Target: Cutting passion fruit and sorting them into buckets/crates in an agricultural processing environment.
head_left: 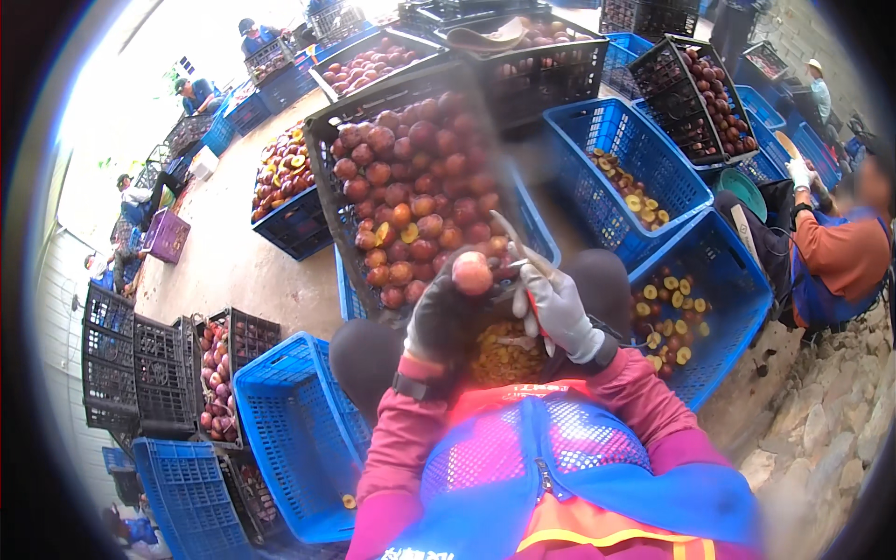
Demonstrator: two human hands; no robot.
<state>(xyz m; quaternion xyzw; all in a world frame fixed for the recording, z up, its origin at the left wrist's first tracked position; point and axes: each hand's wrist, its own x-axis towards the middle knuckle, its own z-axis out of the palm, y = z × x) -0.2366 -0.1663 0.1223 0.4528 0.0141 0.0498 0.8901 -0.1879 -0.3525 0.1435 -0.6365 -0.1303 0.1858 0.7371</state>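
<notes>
While stacked black crates (pixel 110 359) hold the far left, right beside them is a batch of red plums (pixel 217 373), all whole as far as can be seen. Next along, a blue basket (pixel 280 411) has a single cut piece (pixel 349 501) low down, and above it a box of cut fruit (pixel 285 168) is heaped up, yellow faces showing. On to the big dark crate (pixel 329 187), and it's loaded: nearly all whole plums, just a few yellow faces among them, so plenty looks left to open!

Here's the left hand (pixel 437 313), dark glove, fingers curled around one plum (pixel 472 273) just over the crate's near edge, no cut on the side facing us. Below, orange-yellow scraps (pixel 504 359) lie between the hands. In comes the white-gloved right hand (pixel 563 313), fingers bent and closed around a slim red-handled tool (pixel 532 306), probably a knife, close to the plum; touching or not, I can't tell. Further right, the upper basket (pixel 607 131) and the lower basket (pixel 726 308) both carry cut halves, a fair share done, and a co-worker (pixel 845 252) sits beyond them
</notes>
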